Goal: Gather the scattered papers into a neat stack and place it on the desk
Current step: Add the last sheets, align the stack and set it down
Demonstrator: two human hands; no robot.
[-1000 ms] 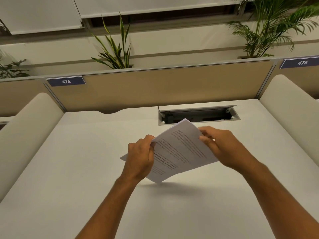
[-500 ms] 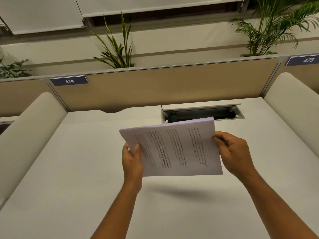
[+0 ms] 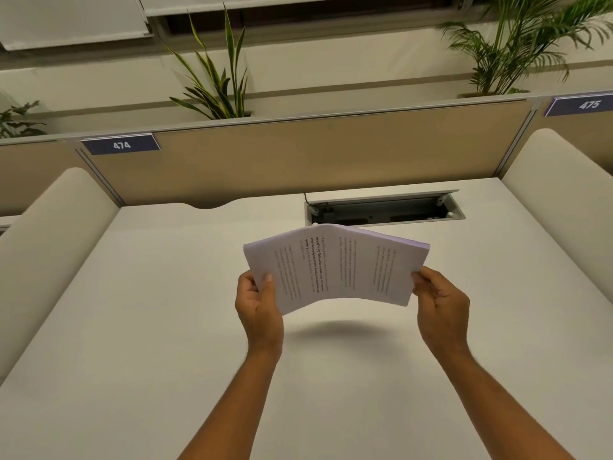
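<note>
A stack of printed white papers [image 3: 341, 267] hangs in the air above the middle of the white desk [image 3: 132, 327], bowed upward along its middle. My left hand [image 3: 258, 303] grips the stack's left short edge, thumb on top. My right hand [image 3: 441, 303] grips the right short edge. The stack casts a shadow on the desk below it. No loose sheets lie on the desk in view.
An open cable tray [image 3: 384, 209] is set into the desk just behind the papers. A tan partition [image 3: 315, 154] with labels 474 and 475 closes the back. Padded white dividers [image 3: 43, 257] flank both sides. Plants [image 3: 215, 78] stand beyond the partition.
The stack turned from a tilted, diagonal hold to level and sideways. My hands moved apart to its two short edges, and the papers now bow upward in the middle.
</note>
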